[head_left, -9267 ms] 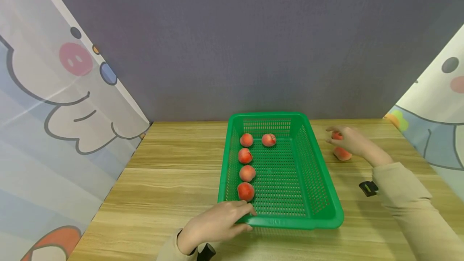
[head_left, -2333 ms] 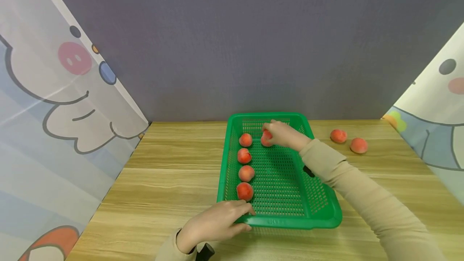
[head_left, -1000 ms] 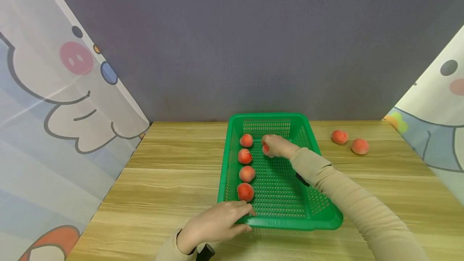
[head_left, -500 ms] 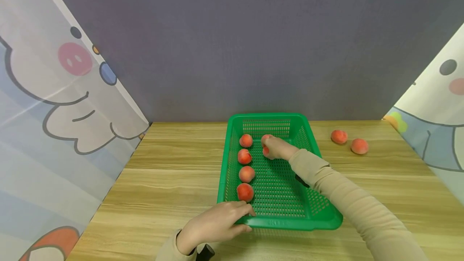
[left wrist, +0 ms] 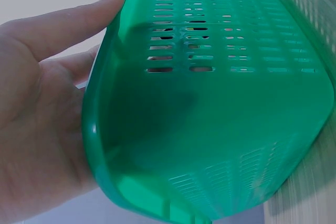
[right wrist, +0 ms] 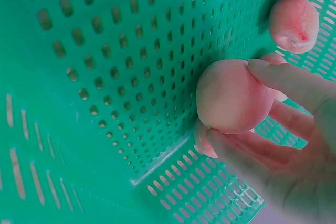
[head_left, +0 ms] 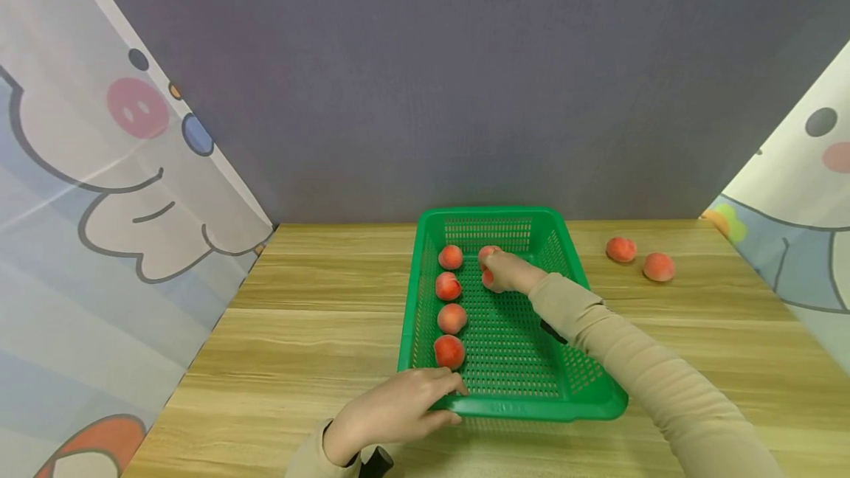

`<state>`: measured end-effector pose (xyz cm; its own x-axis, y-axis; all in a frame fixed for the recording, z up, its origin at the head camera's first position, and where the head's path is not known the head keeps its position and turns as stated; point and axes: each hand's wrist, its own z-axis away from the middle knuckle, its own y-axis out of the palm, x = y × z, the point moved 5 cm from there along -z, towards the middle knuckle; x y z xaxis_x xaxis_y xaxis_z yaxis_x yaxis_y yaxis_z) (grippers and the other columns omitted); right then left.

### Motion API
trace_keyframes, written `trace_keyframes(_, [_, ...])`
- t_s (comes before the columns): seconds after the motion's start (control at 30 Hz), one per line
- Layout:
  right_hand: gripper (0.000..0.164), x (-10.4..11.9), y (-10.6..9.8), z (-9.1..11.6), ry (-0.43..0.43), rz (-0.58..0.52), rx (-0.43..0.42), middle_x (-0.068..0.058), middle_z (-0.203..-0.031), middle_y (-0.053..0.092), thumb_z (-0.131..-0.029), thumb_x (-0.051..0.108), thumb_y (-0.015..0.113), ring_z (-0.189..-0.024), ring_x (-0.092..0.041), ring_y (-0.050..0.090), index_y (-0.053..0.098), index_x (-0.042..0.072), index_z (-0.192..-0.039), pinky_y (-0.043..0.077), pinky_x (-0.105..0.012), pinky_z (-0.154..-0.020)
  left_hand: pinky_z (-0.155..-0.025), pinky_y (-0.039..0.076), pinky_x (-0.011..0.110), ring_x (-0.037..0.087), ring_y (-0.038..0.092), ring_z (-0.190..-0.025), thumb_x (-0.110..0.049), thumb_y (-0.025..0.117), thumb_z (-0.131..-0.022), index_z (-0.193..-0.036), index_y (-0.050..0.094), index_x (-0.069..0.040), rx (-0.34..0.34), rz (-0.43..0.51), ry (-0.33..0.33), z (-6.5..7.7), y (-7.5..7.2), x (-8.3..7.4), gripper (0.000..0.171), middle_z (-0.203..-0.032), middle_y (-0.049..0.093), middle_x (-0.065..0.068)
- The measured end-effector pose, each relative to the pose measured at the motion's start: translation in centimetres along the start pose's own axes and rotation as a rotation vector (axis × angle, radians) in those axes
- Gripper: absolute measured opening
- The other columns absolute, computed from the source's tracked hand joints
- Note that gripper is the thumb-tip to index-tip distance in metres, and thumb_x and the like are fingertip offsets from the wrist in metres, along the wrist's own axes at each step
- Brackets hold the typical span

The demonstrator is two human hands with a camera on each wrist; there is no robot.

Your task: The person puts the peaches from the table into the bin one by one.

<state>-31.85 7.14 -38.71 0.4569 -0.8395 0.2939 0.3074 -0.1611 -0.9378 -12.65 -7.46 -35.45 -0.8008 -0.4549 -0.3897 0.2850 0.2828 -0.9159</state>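
Note:
My left hand grips the near left rim of a green plastic basket, fingers over the edge. In the left wrist view, the thumb lies along that rim. Inside the basket, my right hand pinches a peach between thumb and fingers, low near the basket floor. Just beyond it is another peach, partly covered by the hand in the head view. A column of several peaches runs along the basket's left wall.
Two loose peaches lie on the wooden table, right of the basket. A grey wall rises behind the table. Cartoon-printed sheets stand at both sides.
My right hand has come from the peaches on the table into the basket, then shifted slightly nearer with its peach, uncovering the one beyond. The left hand stays on the rim.

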Motion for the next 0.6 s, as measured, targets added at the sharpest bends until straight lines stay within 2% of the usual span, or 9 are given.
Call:
trace_keyframes(0.13, [0.033,-0.02,0.01,0.06,0.013,-0.005,0.013,-0.01,-0.085,0.061,-0.081,0.001,0.055,-0.062,-0.015,0.041,0.054,-0.002,-0.114,0.031,-0.028,-0.057,-0.067,0.037,0.006,-0.002,0.051,-0.079,-0.023,0.061,-0.084,-0.1,0.055,-0.014,0.003,0.005,-0.001,-0.02,-0.04,-0.02,0.019,-0.09,0.056,-0.008])
trace_keyframes(0.23, [0.037,-0.01,0.08,0.14,0.035,-0.028,0.035,-0.006,-0.071,0.057,-0.079,-0.002,0.052,-0.057,-0.014,0.036,0.052,-0.003,-0.116,0.029,-0.028,-0.057,-0.067,0.037,0.006,-0.002,0.051,-0.079,-0.023,0.061,-0.084,-0.1,0.055,-0.014,0.007,0.005,-0.003,-0.02,-0.03,-0.03,0.019,-0.09,0.056,-0.008])
trace_keyframes(0.37, [0.041,0.05,0.03,0.32,0.058,-0.064,0.058,0.0,-0.052,0.036,-0.077,-0.006,0.047,-0.051,-0.013,0.025,0.05,-0.004,-0.118,0.025,-0.027,-0.055,-0.067,0.037,0.006,-0.003,0.051,-0.079,-0.024,0.06,-0.084,-0.1,0.055,-0.015,0.01,-0.002,-0.006,-0.02,0.01,-0.03,0.019,-0.09,0.056,-0.009])
trace_keyframes(0.43, [0.042,0.08,-0.06,0.43,0.055,-0.067,0.061,0.0,-0.051,0.033,-0.076,-0.006,0.047,-0.051,-0.013,0.025,0.05,-0.005,-0.118,0.024,-0.027,-0.054,-0.067,0.037,0.006,-0.003,0.051,-0.079,-0.024,0.06,-0.084,-0.1,0.055,-0.015,0.011,-0.004,-0.004,-0.02,0.01,-0.04,0.019,-0.09,0.056,-0.009])
trace_keyframes(0.6, [0.041,0.11,-0.35,0.62,0.058,-0.084,0.068,-0.004,-0.062,0.041,-0.077,-0.007,0.049,-0.054,-0.015,0.029,0.05,-0.004,-0.118,0.025,-0.029,-0.056,-0.067,0.037,0.006,-0.002,0.051,-0.079,-0.024,0.06,-0.084,-0.1,0.055,-0.014,0.009,-0.004,-0.001,-0.02,-0.03,-0.07,0.019,-0.09,0.056,-0.008])
